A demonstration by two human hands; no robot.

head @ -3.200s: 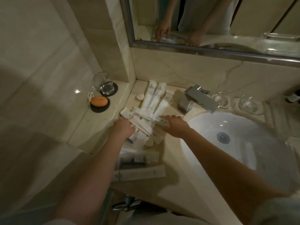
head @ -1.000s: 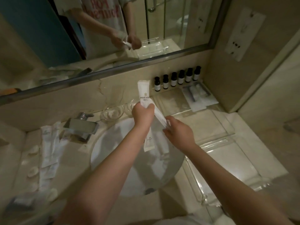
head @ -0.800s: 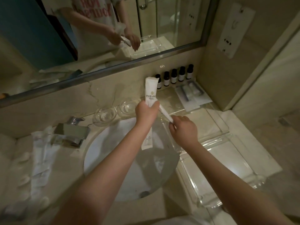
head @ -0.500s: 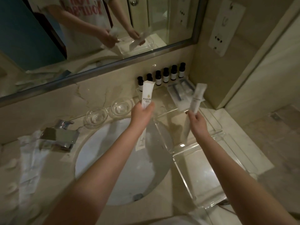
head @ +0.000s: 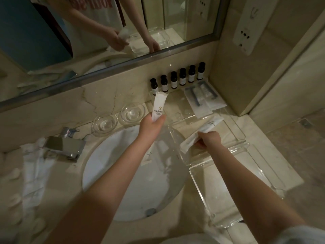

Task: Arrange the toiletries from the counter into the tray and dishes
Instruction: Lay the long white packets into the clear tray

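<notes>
**Right hand brings its packet down to the tray**

Far left, the pile of loose packets [head: 33, 166] lies on the counter beside the tap [head: 64, 147], waiting its turn; the two glass dishes [head: 105, 123] behind the basin [head: 123, 173] look bare.

The left hand [head: 152, 126] hasn't budged, fingers and thumb wrapped tight round an upright white packet [head: 158, 108], poised over the basin's back edge, with what looks like another end hanging below the fist.

Now the action: the right hand [head: 209, 140], which had its packet lifted on end half a second ago, has dropped and tipped it nearly flat; fingers clamped on the slanted packet [head: 212, 123] from above, low over the clear tray [head: 235, 127]; whether it touches the tray floor, I can't tell.

Beyond, the row of dark bottles [head: 177, 80] and a razor kit [head: 198, 97] already sit at the tray's back.

I'd say one placement is moments from done; the left hand's load comes next, and plenty remains.
</notes>
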